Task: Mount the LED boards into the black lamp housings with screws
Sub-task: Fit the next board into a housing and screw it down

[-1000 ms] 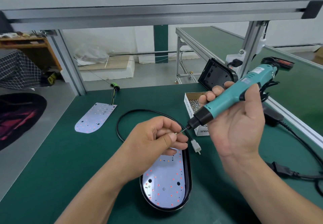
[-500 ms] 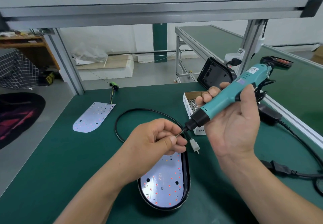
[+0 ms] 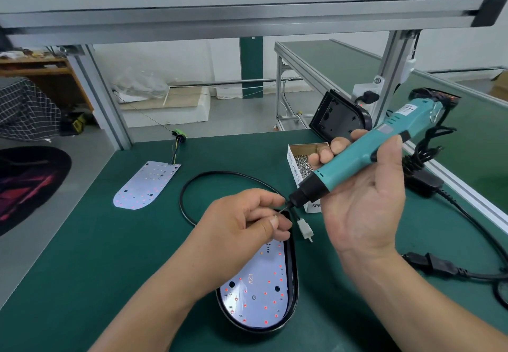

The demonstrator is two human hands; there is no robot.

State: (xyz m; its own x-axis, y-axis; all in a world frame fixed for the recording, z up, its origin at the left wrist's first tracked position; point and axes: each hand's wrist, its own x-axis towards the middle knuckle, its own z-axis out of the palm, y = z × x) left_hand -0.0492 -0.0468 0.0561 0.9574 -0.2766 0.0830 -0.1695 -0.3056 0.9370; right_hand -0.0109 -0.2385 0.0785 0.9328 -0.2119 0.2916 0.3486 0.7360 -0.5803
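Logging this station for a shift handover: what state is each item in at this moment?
Left hand, pinching a small screw at the bit tip.
Right hand, gripping the screwdriver, held tilted above the mat.
Black housing, flat on the mat, LED board lying inside.
Spare LED board, bare on the mat, not housed.
Second housing, propped upright, empty.
Screw box, open, screws inside.
White connector, unplugged.

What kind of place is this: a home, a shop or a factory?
Most likely a factory assembly station. A green-matted workbench stands under an aluminium frame, the right hand holds an electric screwdriver, and an open box of screws sits behind a black lamp housing with an LED board in it.
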